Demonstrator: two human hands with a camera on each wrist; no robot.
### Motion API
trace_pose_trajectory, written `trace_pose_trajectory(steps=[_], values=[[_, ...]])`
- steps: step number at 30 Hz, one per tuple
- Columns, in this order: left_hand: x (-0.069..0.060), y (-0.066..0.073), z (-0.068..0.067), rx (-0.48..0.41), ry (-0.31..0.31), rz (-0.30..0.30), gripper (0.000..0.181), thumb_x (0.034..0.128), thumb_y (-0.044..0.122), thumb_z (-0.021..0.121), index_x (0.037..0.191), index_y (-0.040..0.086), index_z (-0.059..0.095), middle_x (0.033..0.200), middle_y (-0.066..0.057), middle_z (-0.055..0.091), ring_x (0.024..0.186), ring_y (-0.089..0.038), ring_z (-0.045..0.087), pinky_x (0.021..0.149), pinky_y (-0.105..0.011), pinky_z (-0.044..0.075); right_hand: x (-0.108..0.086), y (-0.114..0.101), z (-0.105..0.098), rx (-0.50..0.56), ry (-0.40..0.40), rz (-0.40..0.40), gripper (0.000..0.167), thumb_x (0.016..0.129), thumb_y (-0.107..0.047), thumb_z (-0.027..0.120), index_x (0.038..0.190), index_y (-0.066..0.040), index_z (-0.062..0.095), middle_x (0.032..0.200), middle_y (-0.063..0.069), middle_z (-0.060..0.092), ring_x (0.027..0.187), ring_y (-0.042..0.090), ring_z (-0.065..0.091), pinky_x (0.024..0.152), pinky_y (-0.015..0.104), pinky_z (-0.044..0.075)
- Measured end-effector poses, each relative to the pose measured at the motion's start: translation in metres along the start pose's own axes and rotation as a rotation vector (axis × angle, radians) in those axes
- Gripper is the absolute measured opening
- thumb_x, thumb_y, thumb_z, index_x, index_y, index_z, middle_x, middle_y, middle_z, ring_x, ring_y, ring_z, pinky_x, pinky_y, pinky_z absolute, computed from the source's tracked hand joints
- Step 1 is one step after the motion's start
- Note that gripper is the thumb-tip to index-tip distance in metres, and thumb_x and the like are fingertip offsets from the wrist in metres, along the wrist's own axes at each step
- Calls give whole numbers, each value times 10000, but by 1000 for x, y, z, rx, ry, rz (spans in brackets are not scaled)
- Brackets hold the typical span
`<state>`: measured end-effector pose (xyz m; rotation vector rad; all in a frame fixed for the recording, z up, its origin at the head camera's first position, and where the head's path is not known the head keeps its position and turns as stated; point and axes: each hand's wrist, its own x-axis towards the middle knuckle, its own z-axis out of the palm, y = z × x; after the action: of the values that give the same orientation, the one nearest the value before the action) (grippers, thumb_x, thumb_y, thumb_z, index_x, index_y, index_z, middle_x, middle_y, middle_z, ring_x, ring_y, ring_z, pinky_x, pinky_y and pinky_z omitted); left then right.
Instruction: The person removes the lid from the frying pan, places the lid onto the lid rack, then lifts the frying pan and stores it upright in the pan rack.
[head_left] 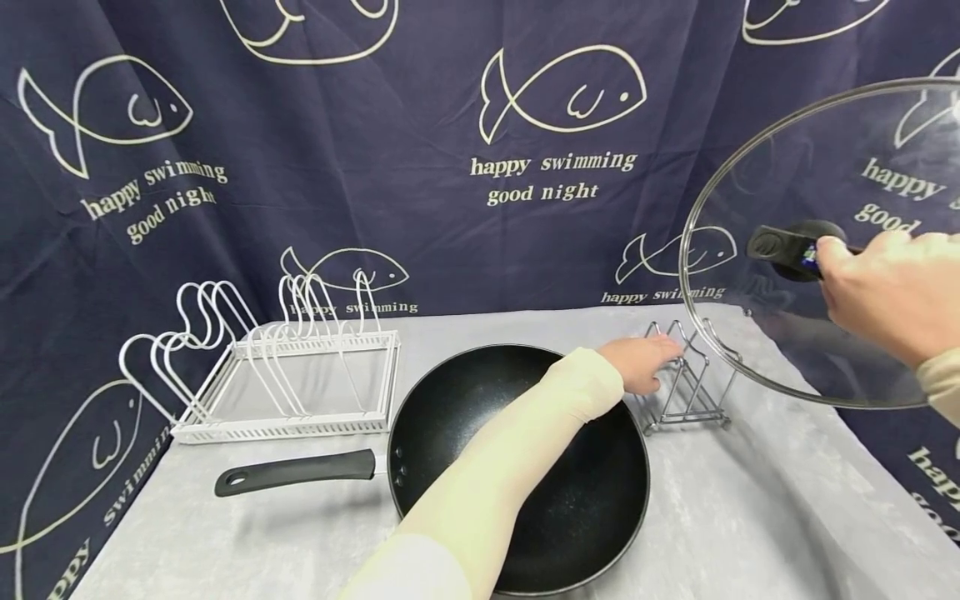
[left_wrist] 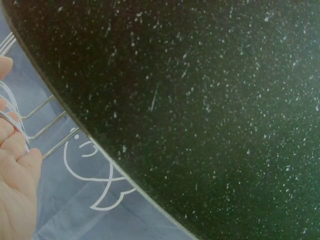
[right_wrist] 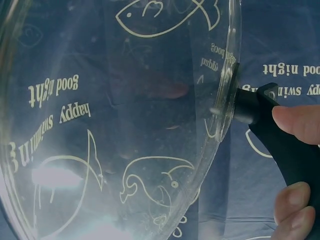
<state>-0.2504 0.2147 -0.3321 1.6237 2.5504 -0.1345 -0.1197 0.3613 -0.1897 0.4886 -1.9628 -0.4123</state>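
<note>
My right hand (head_left: pixel 896 283) grips the black handle (right_wrist: pixel 285 130) of a large clear glass lid (head_left: pixel 720 167). The lid is raised and stands nearly upright at the right, its metal-rimmed edge overlapping a small silver wire rack (head_left: pixel 693 408) in the head view. My left hand (head_left: pixel 641 362) reaches across a black wok (head_left: pixel 592 517) and holds the top wires of that rack. In the left wrist view, the thumb and fingers (left_wrist: pixel 17 160) lie about the wires, partly cut off by the frame edge. Speckled dark wok surface fills most of that view.
A white wire rack with a tray base (head_left: pixel 285 429) stands at the left of the table. The wok's long handle (head_left: pixel 296 472) points left in front of it. A grey cloth covers the table (head_left: pixel 750 525), and a dark blue fish-print curtain (head_left: pixel 435 233) hangs behind.
</note>
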Motion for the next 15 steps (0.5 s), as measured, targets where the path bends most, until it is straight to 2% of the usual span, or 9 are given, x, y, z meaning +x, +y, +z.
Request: trace_pose_trajectory(steps=[10, 13, 15], values=[[3, -4, -3, 5, 6, -3, 616, 957, 199, 521, 1516, 177, 262, 1561, 78, 231, 1434, -74, 137, 1111, -147, 77, 6, 2, 1, -11, -15, -21, 308, 920, -156, 294, 700, 53, 343, 434, 246, 263, 300, 505, 280, 290, 521, 174], [2, -5, -2, 8, 1, -8, 618, 960, 199, 517, 1519, 183, 254, 1563, 81, 224, 1434, -70, 128, 1110, -145, 71, 7, 0, 1, -5, -23, 7, 321, 919, -172, 294, 679, 38, 331, 425, 240, 260, 305, 515, 284, 295, 533, 181], [0, -4, -2, 10, 0, -7, 616, 962, 201, 514, 1520, 183, 253, 1563, 85, 221, 1435, -71, 128, 1112, -150, 76, 5, 0, -1, 0, -51, 14, 256, 874, -128, 344, 678, 36, 323, 423, 248, 272, 313, 522, 294, 301, 538, 192]])
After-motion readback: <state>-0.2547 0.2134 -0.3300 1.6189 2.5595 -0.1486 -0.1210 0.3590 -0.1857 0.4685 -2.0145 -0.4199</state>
